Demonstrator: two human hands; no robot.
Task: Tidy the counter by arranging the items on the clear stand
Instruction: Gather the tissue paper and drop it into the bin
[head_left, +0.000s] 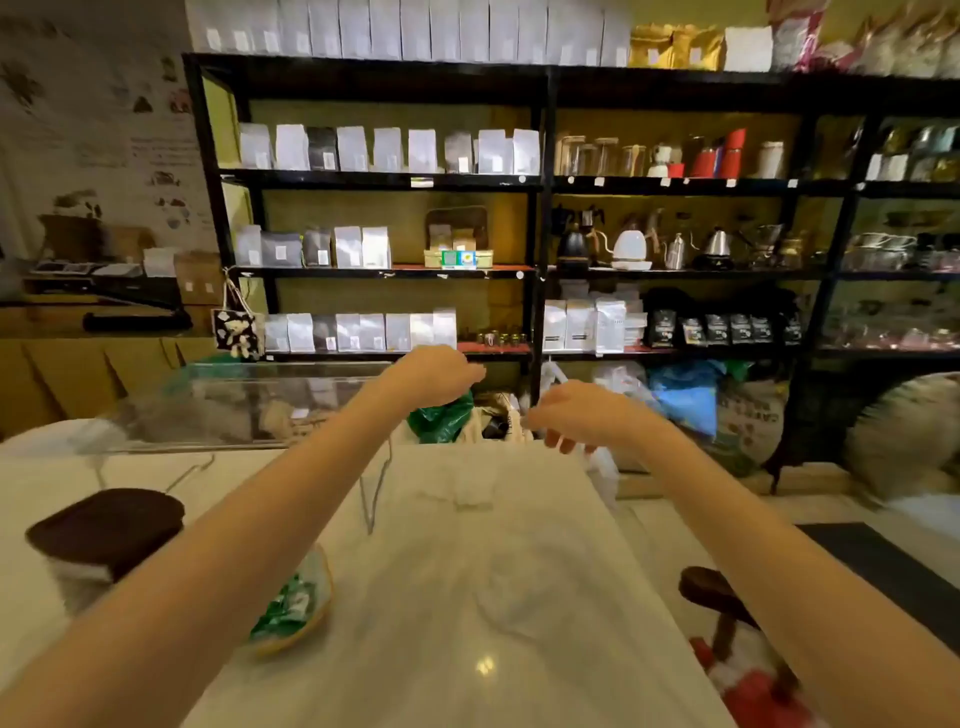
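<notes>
Both hands, left and right, reach over the marble table; fingers loosely curled, grip indeterminable through blur.

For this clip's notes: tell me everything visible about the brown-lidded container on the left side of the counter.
The brown-lidded container stands upright on the white marble counter, near its left edge. Its dark brown lid is flat with rounded corners and looks matte, like plastic; it is closed. The body below is pale and blurred, so its contents cannot be made out. The person's left forearm passes in front of its right side; whether they touch is unclear. A small dish of green-wrapped items sits apart to its right.
</notes>
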